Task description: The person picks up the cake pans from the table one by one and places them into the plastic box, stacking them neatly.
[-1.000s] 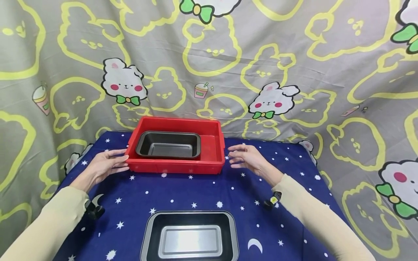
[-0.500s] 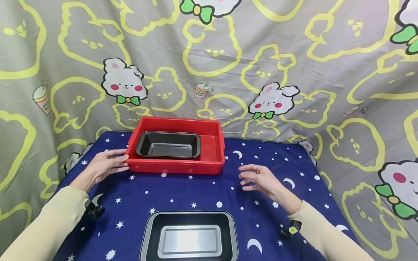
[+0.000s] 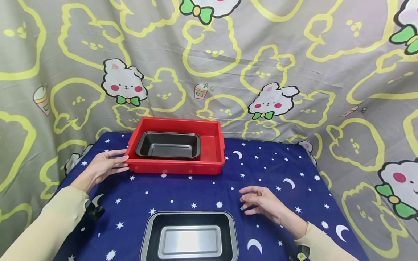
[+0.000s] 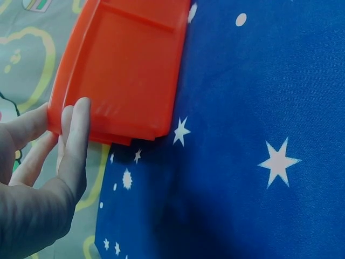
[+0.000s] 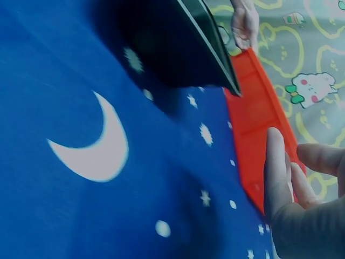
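Note:
A dark loaf pan (image 3: 168, 145) sits in the left part of the red plastic bin (image 3: 176, 166), which stands at the back of the table. My left hand (image 3: 103, 166) touches the bin's front left corner with nearly straight fingers; in the left wrist view the red wall (image 4: 124, 70) rises right at its fingertips. My right hand (image 3: 262, 203) hovers over the cloth, fingers loosely bent and nothing in them. To its left, near the front edge, lies a second loaf pan (image 3: 191, 241), dark-walled with a shiny bottom and cut off by the frame.
A dark blue cloth (image 3: 183, 195) with white stars and moons covers the table. Behind and on both sides hangs a grey curtain (image 3: 215, 87) printed with yellow outlines and rabbit faces. In the bin, bare red floor (image 3: 209, 148) shows right of the pan.
My right hand has moved from beside the bin's right end toward the front and slightly right. The left hand, the bin and both pans have stayed put.

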{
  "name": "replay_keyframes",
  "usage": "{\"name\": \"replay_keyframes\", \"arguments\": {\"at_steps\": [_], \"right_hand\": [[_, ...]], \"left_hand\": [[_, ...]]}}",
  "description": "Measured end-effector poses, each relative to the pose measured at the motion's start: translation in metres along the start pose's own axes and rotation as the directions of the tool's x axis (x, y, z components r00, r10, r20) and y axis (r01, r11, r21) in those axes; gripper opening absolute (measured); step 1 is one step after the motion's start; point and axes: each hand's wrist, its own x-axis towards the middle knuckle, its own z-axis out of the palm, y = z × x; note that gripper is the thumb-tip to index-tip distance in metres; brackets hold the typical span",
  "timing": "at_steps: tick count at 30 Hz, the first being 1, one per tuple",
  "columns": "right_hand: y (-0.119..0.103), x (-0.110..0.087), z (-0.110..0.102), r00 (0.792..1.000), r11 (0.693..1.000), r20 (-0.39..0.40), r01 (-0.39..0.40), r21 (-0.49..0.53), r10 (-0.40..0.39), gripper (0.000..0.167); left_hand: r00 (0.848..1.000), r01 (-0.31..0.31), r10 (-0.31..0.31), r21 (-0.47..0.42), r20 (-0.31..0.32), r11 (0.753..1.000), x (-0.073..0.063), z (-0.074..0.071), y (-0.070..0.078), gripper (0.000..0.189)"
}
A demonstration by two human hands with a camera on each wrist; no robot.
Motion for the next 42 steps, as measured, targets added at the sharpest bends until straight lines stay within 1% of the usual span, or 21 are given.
{"name": "replay_keyframes", "arguments": {"at_steps": [6,10,17,22,28,38,42], "right_hand": [[0.015,-0.003,0.011,0.999,1.0,0.043,-0.019,-0.009,0.02,0.048],[0.023,-0.003,0.019,0.999,0.999,0.04,-0.036,-0.01,0.037,0.048],[0.034,-0.005,0.032,0.997,0.997,0.037,-0.07,0.019,0.07,0.046],[0.035,-0.005,0.038,0.996,0.997,0.056,-0.07,0.032,0.068,0.041],[0.034,-0.005,0.044,0.995,0.997,0.088,-0.057,0.055,0.052,0.04],[0.036,-0.004,0.051,0.993,0.994,0.105,-0.069,0.085,0.06,0.033],[0.036,-0.003,0.052,0.993,0.994,0.097,-0.069,0.083,0.061,0.032]], "left_hand": [[1.0,-0.002,0.002,0.011,-0.001,1.0,0.0,0.001,0.002,0.085],[1.0,-0.001,0.002,0.015,-0.004,1.0,-0.001,0.002,0.002,0.085],[1.0,-0.004,0.004,0.015,-0.004,1.0,-0.001,0.001,0.001,0.085],[1.0,0.002,-0.002,0.02,-0.009,1.0,0.001,0.0,0.0,0.086],[1.0,0.002,-0.001,0.02,-0.008,1.0,0.001,0.0,0.0,0.086],[1.0,0.0,0.0,0.028,-0.009,1.0,0.0,0.001,0.001,0.085],[1.0,0.001,0.0,0.017,-0.008,1.0,0.0,0.0,0.0,0.086]]}}
